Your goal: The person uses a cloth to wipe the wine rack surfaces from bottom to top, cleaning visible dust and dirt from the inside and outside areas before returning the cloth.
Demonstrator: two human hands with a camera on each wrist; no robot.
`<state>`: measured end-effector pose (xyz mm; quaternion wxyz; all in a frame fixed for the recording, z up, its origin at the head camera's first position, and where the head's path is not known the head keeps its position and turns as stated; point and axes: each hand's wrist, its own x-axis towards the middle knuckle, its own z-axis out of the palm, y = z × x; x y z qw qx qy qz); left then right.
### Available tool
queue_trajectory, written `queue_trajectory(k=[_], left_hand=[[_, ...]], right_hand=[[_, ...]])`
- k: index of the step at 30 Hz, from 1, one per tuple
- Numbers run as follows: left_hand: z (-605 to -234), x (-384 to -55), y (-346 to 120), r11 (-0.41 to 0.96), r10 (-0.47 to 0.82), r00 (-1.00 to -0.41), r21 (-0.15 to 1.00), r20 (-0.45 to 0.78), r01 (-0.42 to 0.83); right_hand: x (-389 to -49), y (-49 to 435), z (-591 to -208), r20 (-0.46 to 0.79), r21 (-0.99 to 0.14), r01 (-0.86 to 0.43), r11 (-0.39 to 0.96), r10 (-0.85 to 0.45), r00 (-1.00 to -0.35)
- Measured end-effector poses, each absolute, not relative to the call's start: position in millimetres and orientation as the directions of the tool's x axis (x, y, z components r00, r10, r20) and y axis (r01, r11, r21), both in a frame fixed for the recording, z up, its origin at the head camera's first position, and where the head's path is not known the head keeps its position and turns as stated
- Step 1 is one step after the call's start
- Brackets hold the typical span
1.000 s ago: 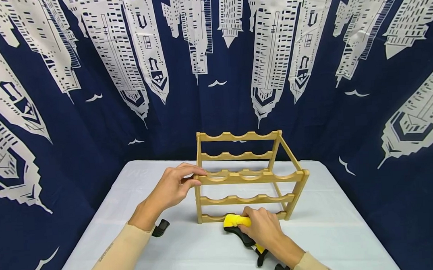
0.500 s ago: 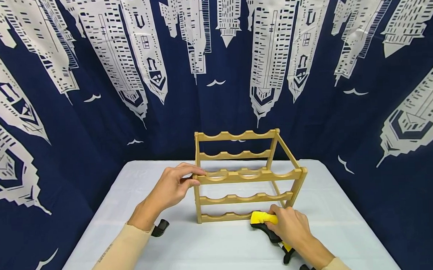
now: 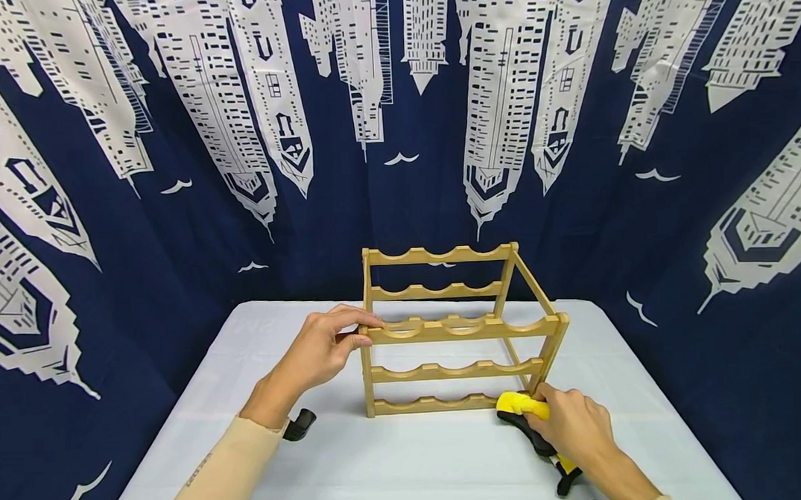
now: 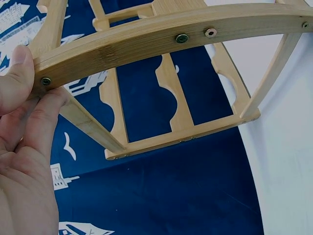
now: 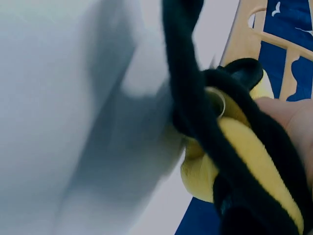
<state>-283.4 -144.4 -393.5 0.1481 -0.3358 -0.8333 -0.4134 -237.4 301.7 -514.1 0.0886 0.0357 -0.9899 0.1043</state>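
Observation:
A light wooden rack with scalloped rails stands on the table. My left hand grips its upper left front corner; the left wrist view shows the thumb and fingers pinching the wooden bar from both sides. By the lower right front post, my right hand holds a soft-looking yellow-and-black thing against the end of the bottom front rail. Close up, its yellow plush surface has black bands across it and a small metal ring. What kind of thing it is I cannot tell.
White cloth covers the table. A dark blue curtain printed with white buildings hangs close behind the rack and round the sides. A black wrist-camera part shows beside my left wrist.
My right hand has slid the yellow-and-black thing rightward along the bottom front rail, from near its middle to its right end. My left hand keeps its grip on the corner.

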Motion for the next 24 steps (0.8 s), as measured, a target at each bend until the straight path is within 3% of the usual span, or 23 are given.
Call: queue_trajectory(k=[6,12,24], left_hand=[[-396,-283,-143,0.417,0.433,-0.728,0.598,0.532,0.685],[-395,-284,-144,0.407,0.432,-0.720,0.595,0.544,0.693],[-397,-283,-143,0.399,0.423,-0.733,0.617,0.533,0.678]], right_hand=[[-232,301,-509,0.188,-0.222,-0.194,0.956,-0.153,-0.970],[-227,290,-508,0.289,-0.246,-0.334,0.910,-0.260,-0.921],[-227,262,-508,0.542,-0.312,-0.679,0.664,-0.463,-0.701]])
